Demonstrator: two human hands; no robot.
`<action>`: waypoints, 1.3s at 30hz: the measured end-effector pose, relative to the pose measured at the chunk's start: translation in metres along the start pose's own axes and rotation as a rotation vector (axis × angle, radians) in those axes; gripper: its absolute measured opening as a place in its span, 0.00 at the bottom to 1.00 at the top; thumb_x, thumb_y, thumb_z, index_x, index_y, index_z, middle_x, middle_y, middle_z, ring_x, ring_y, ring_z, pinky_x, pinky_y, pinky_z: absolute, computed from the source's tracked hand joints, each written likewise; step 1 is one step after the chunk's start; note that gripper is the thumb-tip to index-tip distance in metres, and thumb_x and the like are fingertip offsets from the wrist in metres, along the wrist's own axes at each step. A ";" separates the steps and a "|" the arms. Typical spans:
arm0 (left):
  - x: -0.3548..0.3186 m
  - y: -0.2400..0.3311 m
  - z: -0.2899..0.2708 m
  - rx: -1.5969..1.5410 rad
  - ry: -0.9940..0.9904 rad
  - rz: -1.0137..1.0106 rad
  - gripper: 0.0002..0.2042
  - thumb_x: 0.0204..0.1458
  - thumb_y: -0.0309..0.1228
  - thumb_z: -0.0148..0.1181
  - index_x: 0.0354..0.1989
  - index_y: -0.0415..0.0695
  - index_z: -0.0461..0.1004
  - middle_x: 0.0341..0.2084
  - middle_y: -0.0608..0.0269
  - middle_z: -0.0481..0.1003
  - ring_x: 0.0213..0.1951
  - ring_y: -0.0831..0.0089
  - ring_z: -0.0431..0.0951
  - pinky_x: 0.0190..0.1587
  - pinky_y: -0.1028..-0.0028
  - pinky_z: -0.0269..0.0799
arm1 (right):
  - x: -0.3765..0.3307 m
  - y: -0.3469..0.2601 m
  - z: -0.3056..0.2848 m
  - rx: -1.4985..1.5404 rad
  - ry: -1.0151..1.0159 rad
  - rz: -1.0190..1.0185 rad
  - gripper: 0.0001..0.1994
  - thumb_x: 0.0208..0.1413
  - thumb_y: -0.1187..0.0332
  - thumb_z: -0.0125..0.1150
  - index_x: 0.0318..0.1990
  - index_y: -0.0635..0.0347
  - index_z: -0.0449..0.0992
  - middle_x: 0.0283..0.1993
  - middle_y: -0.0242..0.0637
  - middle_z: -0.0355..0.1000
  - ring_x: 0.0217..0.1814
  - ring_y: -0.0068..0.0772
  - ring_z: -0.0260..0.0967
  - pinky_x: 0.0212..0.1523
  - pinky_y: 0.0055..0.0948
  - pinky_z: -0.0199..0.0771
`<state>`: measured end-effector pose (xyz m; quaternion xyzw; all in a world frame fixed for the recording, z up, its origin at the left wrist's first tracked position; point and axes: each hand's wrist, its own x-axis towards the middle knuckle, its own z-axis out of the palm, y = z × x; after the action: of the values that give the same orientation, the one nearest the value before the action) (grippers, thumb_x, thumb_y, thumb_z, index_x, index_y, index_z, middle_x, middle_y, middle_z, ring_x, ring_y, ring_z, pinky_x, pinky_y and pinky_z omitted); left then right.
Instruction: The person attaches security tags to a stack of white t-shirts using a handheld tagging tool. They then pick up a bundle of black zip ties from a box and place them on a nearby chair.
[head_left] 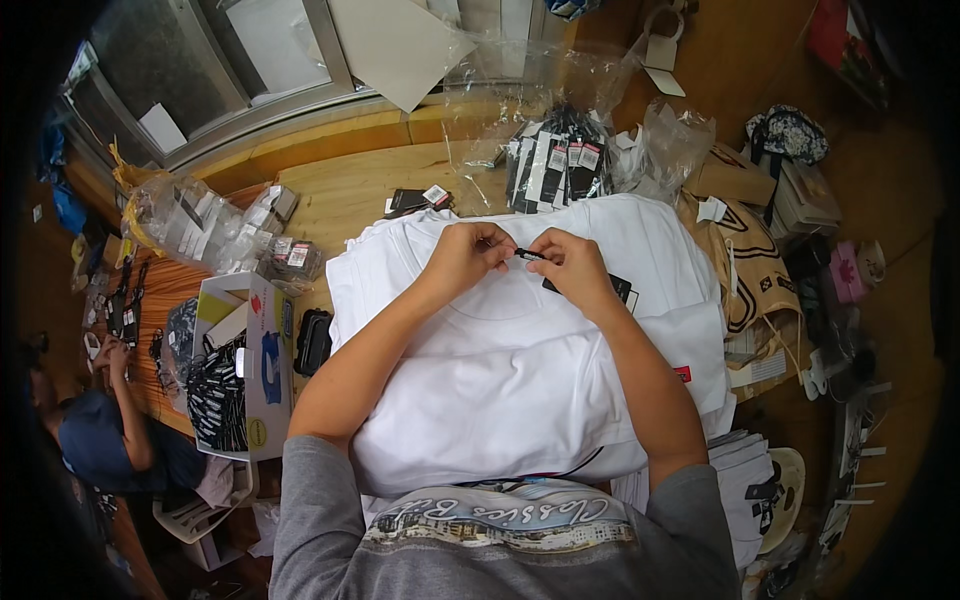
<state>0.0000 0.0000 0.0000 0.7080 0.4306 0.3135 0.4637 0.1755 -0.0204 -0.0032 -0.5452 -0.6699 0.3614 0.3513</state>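
Observation:
Both my hands meet above a stack of white shirts (pixel 480 370) on the table. Between my fingertips is a small black tag fastener (pixel 529 254), apparently the seal of a tag string. My left hand (pixel 474 258) pinches its left end. My right hand (pixel 572 268) pinches the other end with thumb and forefinger. Under my right hand, a black hang tag (pixel 622 290) rests on the white cloth, partly hidden by the fingers. Whether a cord joins it to the fastener cannot be made out. A red label (pixel 683 374) shows near the stack's right edge.
Beyond the shirts lie a clear bag with many black and white tags (pixel 560 158) and a few loose tags (pixel 418 199). At left stand an open box of black tag strings (pixel 218 400) and bagged tags (pixel 195 225). Another person (pixel 100 430) works at far left. Brown bags (pixel 745 250) lie right.

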 end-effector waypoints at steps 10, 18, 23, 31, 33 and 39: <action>-0.001 0.001 0.005 -0.062 0.021 0.069 0.08 0.40 0.15 0.50 0.29 0.37 0.62 0.18 0.65 0.68 0.21 0.81 0.70 0.23 0.83 0.65 | -0.002 0.004 0.000 -0.195 0.058 -0.172 0.08 0.35 0.76 0.61 0.26 0.64 0.70 0.23 0.37 0.71 0.23 0.25 0.68 0.26 0.20 0.67; -0.003 0.008 0.006 0.037 0.028 0.098 0.12 0.39 0.14 0.51 0.30 0.40 0.58 0.16 0.65 0.68 0.20 0.80 0.70 0.23 0.82 0.65 | -0.001 0.008 0.004 -0.184 0.041 -0.233 0.06 0.35 0.78 0.60 0.25 0.64 0.70 0.21 0.37 0.70 0.22 0.23 0.67 0.24 0.19 0.66; -0.001 -0.002 0.009 -0.085 -0.004 0.117 0.12 0.37 0.14 0.49 0.32 0.39 0.58 0.15 0.61 0.69 0.18 0.76 0.70 0.20 0.79 0.64 | 0.002 0.013 0.007 0.073 -0.048 -0.083 0.05 0.36 0.81 0.57 0.24 0.68 0.70 0.20 0.35 0.69 0.21 0.18 0.65 0.22 0.17 0.64; 0.000 -0.004 0.003 -0.076 -0.055 0.109 0.16 0.37 0.18 0.56 0.34 0.40 0.58 0.17 0.62 0.69 0.20 0.77 0.69 0.23 0.80 0.63 | -0.001 0.011 0.006 0.259 -0.184 0.048 0.04 0.36 0.81 0.56 0.24 0.68 0.69 0.19 0.36 0.69 0.19 0.20 0.66 0.20 0.17 0.66; 0.006 -0.006 0.000 -0.011 0.035 0.187 0.16 0.38 0.22 0.58 0.34 0.40 0.59 0.19 0.63 0.68 0.23 0.79 0.67 0.26 0.81 0.62 | 0.000 0.011 0.008 0.286 -0.186 0.065 0.05 0.37 0.81 0.56 0.25 0.68 0.69 0.20 0.37 0.69 0.20 0.20 0.67 0.20 0.17 0.67; 0.057 -0.002 0.026 -0.348 0.338 0.090 0.17 0.51 0.43 0.43 0.38 0.40 0.58 0.27 0.65 0.61 0.31 0.77 0.62 0.39 0.78 0.57 | 0.000 0.008 0.017 0.319 -0.138 0.065 0.05 0.37 0.80 0.57 0.25 0.68 0.68 0.21 0.38 0.70 0.20 0.21 0.68 0.20 0.18 0.67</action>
<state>0.0462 0.0416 -0.0093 0.5736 0.4097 0.5173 0.4854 0.1644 -0.0210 -0.0184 -0.4778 -0.6086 0.5109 0.3746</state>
